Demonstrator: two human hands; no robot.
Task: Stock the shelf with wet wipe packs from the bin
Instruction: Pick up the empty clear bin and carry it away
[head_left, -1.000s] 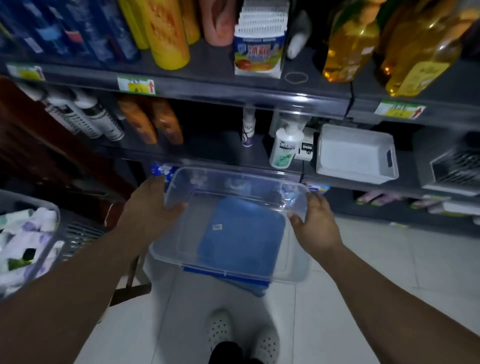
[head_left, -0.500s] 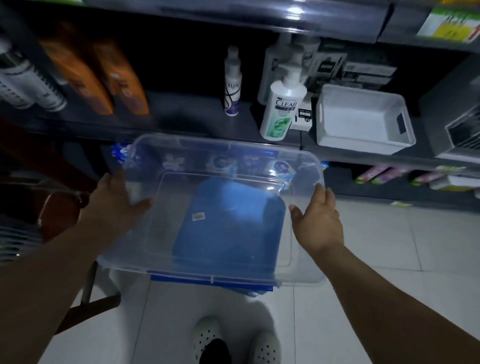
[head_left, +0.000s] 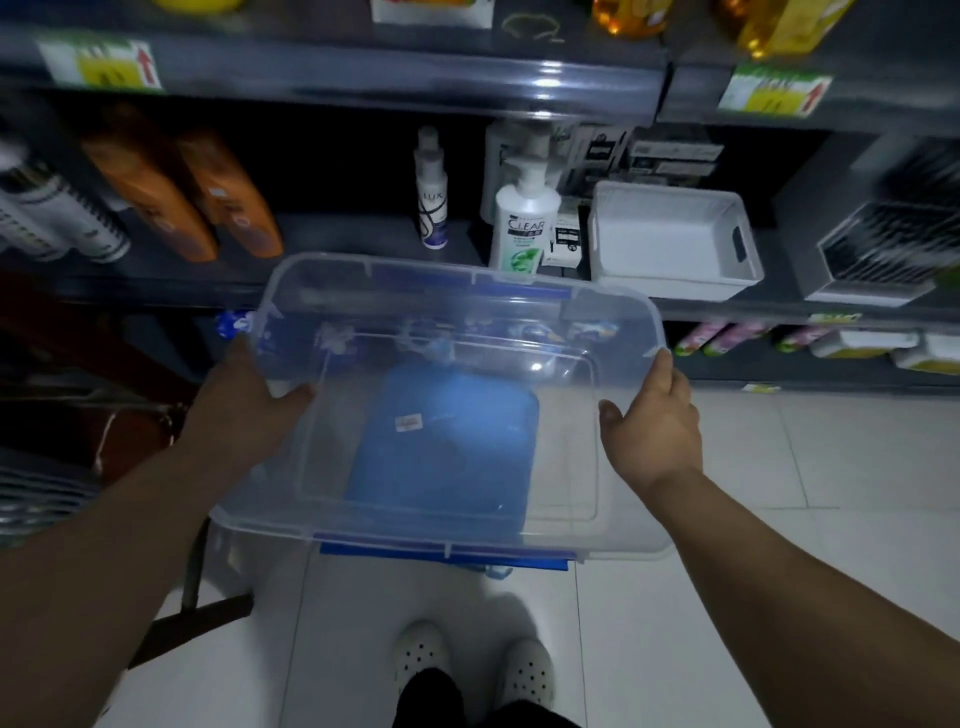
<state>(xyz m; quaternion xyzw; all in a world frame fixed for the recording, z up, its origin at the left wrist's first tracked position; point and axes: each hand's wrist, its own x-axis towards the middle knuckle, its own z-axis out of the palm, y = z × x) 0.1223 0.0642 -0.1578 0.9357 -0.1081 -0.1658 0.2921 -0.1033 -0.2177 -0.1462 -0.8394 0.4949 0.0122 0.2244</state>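
Note:
A clear plastic bin (head_left: 415, 535) hangs level in front of the shelves, and nothing lies inside it. A blue lid (head_left: 447, 441) shows through its floor. My left hand (head_left: 244, 410) grips the left rim, thumb inside the wall. On the right rim, my right hand (head_left: 652, 426) holds on, thumb hooked over the edge. The bin's far edge sits at the front lip of the middle shelf (head_left: 337, 239). Blue wet wipe packs (head_left: 231, 323) stand on the lower shelf, mostly seen blurred through the bin's far wall.
On the middle shelf stand orange bottles (head_left: 182, 197), a Lux bottle (head_left: 431, 197), a Clear pump bottle (head_left: 527, 223), an empty white basket (head_left: 675, 244) and a dark tray (head_left: 878, 254). A grey basket (head_left: 31, 499) sits at left. My shoes (head_left: 467, 670) are on white floor tiles.
The bin has come up from the lower shelf's level to the front lip of the middle shelf. Both hands keep their hold on its rims.

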